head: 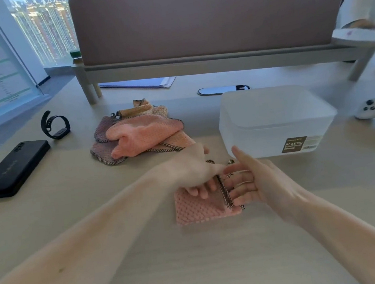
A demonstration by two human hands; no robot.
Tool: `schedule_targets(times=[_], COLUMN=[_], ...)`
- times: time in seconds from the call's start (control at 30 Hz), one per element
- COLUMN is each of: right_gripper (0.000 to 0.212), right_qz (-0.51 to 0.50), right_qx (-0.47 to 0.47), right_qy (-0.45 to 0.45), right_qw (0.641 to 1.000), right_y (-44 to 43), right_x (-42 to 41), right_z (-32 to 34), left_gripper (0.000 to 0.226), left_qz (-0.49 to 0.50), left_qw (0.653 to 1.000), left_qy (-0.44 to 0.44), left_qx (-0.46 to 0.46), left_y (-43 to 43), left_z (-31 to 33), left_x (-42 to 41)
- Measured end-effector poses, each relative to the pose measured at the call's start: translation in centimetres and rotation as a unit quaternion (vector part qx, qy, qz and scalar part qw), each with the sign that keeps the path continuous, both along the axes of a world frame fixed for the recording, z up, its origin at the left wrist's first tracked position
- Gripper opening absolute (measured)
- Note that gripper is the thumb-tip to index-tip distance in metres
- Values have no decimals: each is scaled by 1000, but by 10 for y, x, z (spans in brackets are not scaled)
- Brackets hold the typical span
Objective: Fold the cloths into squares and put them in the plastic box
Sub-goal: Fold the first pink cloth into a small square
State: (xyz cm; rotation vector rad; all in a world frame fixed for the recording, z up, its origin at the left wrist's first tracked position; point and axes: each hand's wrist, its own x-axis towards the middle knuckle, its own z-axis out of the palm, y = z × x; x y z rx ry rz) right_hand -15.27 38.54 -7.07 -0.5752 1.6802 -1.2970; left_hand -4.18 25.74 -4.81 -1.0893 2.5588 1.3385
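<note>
Left grip (192, 174) lies on the pink cloth (199, 210) w/ fingers laid down, pressing it to the worktop (147, 251). It looks released, not clenched, though blur makes the thumb hard to read. Right grip (249, 181) is released too, fingers straight and spread, the tips touching the dark-trimmed edge of the same cloth. This edge stands up a little between both hands. Nothing is grasped, as far as I can see.

The cloth is at the front of the worktop, near the plastic box (273, 120) but not touching it. It has a small, approx. square shape, so the hands are probably on the last fold or flattening it. Folding of this piece is nearly done, I think; putting it in the box is not yet done. The box is milky, and I cannot tell if sth is inside or if a lid is on. Behind, a heap of cloths (141, 133), at least 3, is crumpled and unfolded, so most work is left. Phone (14, 168) and watch (55, 127) lie at left, well apart.
</note>
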Motion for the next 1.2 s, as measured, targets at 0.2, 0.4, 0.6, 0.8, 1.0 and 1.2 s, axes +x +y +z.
schedule_targets(times=[0.2,0.4,0.6,0.8,1.0,1.2], right_gripper=[46,13,16,32,75,106], right_qz=[67,49,19,20,177,218], right_qx=[46,-5,-8,26,-29,44], right_qy=[146,255,288,473,620,603], right_qw=[986,966,957,880,764,766], right_y=[0,-8,-1,6,-6,-20], right_x=[-7,-9,-16,-10,26,11], right_z=[-7,-14,-26,-25,-25,-48], left_gripper=[25,23,31,51,74,66], left_qz=[67,22,-8,-37,-144,-136], left_qw=[984,948,931,910,910,913], left_qy=[157,158,145,112,-4,-3], left_qx=[-44,-276,-334,-398,-389,-384], left_y=[-14,-19,-8,12,24,13], left_z=[-14,-31,-42,-51,-80,-80], left_x=[35,63,54,62,56,32])
